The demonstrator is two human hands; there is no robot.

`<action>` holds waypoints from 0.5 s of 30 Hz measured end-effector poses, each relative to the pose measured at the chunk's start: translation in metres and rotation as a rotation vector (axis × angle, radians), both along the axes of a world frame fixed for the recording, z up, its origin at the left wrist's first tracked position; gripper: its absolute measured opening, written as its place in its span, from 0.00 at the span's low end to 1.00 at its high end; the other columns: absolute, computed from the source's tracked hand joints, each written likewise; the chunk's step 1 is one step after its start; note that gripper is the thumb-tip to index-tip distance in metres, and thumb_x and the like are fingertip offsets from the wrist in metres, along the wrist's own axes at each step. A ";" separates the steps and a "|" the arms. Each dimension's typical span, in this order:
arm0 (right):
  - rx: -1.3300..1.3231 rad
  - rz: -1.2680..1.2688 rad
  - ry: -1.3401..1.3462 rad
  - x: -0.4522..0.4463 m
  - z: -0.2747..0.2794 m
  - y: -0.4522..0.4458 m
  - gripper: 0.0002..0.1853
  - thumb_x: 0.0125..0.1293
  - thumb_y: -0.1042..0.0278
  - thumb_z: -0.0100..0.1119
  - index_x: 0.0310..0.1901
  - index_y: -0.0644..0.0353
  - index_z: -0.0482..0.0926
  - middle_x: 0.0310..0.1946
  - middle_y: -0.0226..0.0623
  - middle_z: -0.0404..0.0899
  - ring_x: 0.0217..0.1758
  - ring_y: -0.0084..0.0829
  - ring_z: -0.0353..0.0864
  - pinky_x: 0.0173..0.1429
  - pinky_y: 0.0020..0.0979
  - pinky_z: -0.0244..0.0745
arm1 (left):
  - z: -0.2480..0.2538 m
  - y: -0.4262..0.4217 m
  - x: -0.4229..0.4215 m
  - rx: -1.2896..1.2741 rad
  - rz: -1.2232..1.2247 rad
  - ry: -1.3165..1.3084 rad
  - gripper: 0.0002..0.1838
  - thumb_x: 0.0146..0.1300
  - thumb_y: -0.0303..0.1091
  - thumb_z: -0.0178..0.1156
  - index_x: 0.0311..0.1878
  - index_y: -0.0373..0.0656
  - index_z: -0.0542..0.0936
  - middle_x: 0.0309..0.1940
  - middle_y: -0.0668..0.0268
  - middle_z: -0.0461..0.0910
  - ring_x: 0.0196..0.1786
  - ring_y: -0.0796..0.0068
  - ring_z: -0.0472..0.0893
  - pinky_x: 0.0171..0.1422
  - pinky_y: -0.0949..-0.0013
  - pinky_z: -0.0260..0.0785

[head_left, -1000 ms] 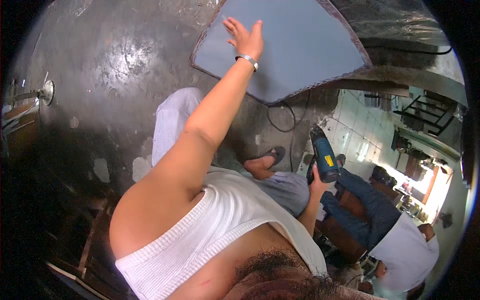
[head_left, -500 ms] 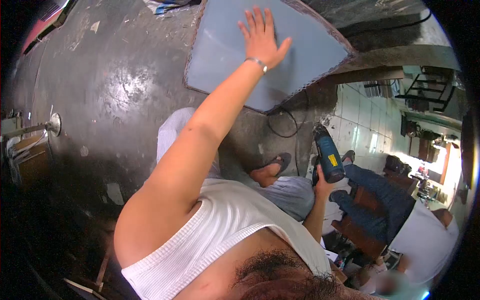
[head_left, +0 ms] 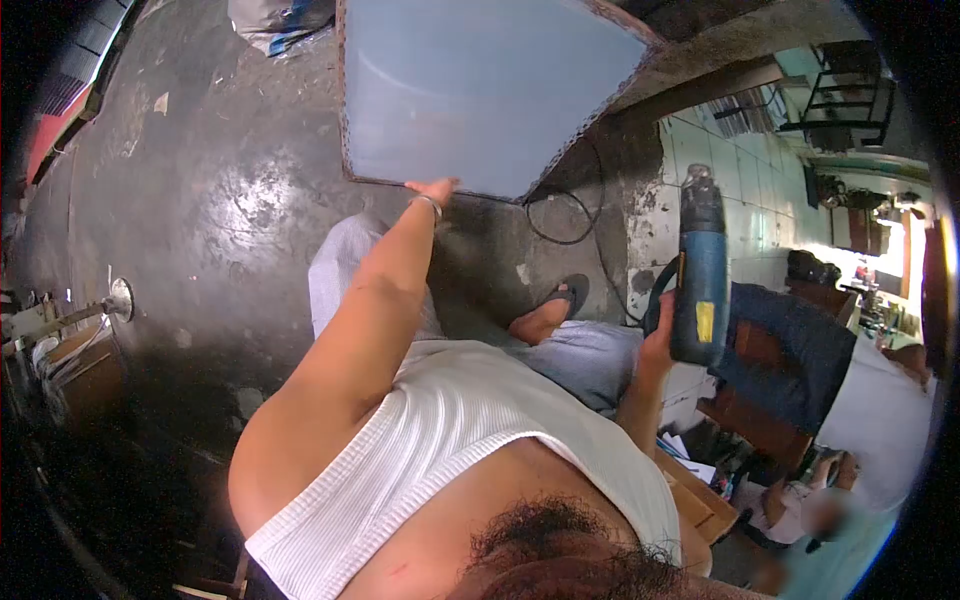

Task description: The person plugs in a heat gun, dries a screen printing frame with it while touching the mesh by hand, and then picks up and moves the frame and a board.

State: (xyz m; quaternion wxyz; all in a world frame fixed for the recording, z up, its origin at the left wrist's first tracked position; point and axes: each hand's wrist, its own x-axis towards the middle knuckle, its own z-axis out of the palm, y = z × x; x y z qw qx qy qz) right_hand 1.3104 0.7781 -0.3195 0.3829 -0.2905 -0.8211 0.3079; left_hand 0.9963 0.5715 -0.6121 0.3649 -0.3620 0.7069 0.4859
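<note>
Head view shows a blue-grey panel (head_left: 470, 90) with a rough brown border, near corner pointing toward the wearer, above the dark floor (head_left: 190, 170); what bears it cannot be told. The left hand (head_left: 436, 190) is at the panel's near edge, wrist banded by a bracelet (head_left: 428, 205); its fingers are foreshortened and their grip cannot be told. The right hand (head_left: 657, 335) has its fingers wrapped round the handle of a blue and black power tool (head_left: 703, 275), metal nose away from the wearer, well apart from the panel.

Other items: a looped black cable (head_left: 562, 240) on the floor just beside the panel's near corner; a sandal (head_left: 577, 292) on the wearer's foot; a sack (head_left: 283, 22) beyond the panel's left side; a black frame (head_left: 850, 100) beyond the tiled surface (head_left: 745, 170); papers (head_left: 688, 455) near a wooden box (head_left: 700, 500). The power tool obstructs sight of part of the tiled surface and of a co-worker's dark trousers (head_left: 785, 350).

Compared with the earlier frame, the left hand has moved from flat on the panel, fingers spread, to its near edge; the power tool appears larger and more upright in view; more of the sack shows.

Markings: one yellow label (head_left: 706, 322) on the power tool, too small to read; blue marks on the sack, illegible.
</note>
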 end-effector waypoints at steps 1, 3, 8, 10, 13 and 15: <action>0.031 0.015 0.017 -0.001 0.011 -0.007 0.10 0.71 0.72 0.64 0.47 0.69 0.84 0.44 0.38 0.85 0.47 0.31 0.83 0.54 0.35 0.78 | -0.026 -0.018 -0.025 0.289 0.182 0.079 0.55 0.65 0.65 0.55 0.82 0.46 0.39 0.82 0.54 0.45 0.81 0.51 0.54 0.81 0.42 0.46; 0.529 0.141 -0.225 0.009 0.027 -0.006 0.12 0.71 0.72 0.63 0.53 0.68 0.82 0.47 0.40 0.85 0.50 0.32 0.83 0.56 0.36 0.78 | -0.026 -0.023 -0.065 0.668 0.596 0.236 0.51 0.68 0.66 0.48 0.82 0.41 0.43 0.81 0.56 0.52 0.80 0.54 0.58 0.80 0.42 0.48; -0.145 0.421 -0.198 0.007 0.042 -0.032 0.16 0.67 0.72 0.67 0.55 0.67 0.80 0.47 0.42 0.85 0.50 0.33 0.84 0.57 0.36 0.78 | 0.128 -0.001 -0.089 0.298 0.662 0.485 0.54 0.68 0.69 0.49 0.83 0.45 0.39 0.83 0.45 0.36 0.82 0.43 0.50 0.82 0.42 0.45; -0.580 0.451 -0.154 0.006 0.038 -0.048 0.18 0.66 0.71 0.69 0.55 0.67 0.79 0.47 0.43 0.85 0.50 0.33 0.84 0.58 0.36 0.79 | 0.136 0.006 -0.069 0.054 0.233 0.844 0.54 0.68 0.68 0.52 0.83 0.49 0.36 0.82 0.44 0.29 0.83 0.40 0.45 0.82 0.40 0.45; -1.042 0.433 -0.147 0.003 0.029 -0.062 0.21 0.63 0.71 0.72 0.57 0.66 0.78 0.47 0.44 0.85 0.51 0.34 0.85 0.59 0.36 0.79 | 0.138 -0.019 -0.030 -0.330 -0.509 0.964 0.54 0.69 0.64 0.55 0.83 0.53 0.35 0.82 0.43 0.23 0.84 0.41 0.40 0.82 0.38 0.44; -0.924 0.463 -0.241 0.002 0.026 -0.070 0.24 0.62 0.71 0.74 0.57 0.66 0.77 0.47 0.45 0.84 0.51 0.34 0.85 0.59 0.36 0.79 | 0.123 -0.048 -0.005 -0.417 -0.967 0.747 0.55 0.66 0.62 0.59 0.84 0.55 0.36 0.83 0.46 0.24 0.84 0.45 0.39 0.82 0.37 0.43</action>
